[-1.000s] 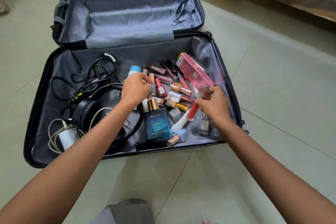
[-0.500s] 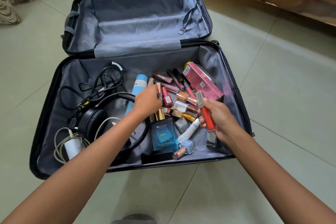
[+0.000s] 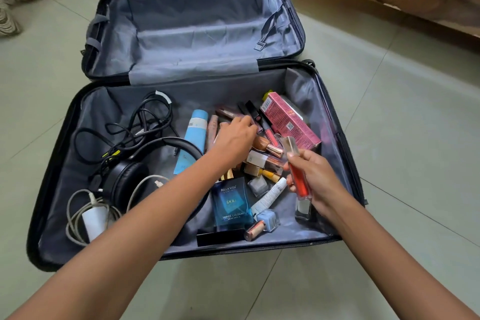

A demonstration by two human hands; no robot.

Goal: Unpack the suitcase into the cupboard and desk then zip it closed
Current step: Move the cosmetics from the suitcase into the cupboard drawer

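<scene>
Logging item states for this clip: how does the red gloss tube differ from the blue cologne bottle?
The red gloss tube is gripped in the right hand, lifted and roughly upright. The blue cologne bottle lies flat in the suitcase, with no hand on it. The tube is slim with a clear cap, while the bottle is broad, flat-faced and labelled. Both are over the suitcase's near half.
</scene>
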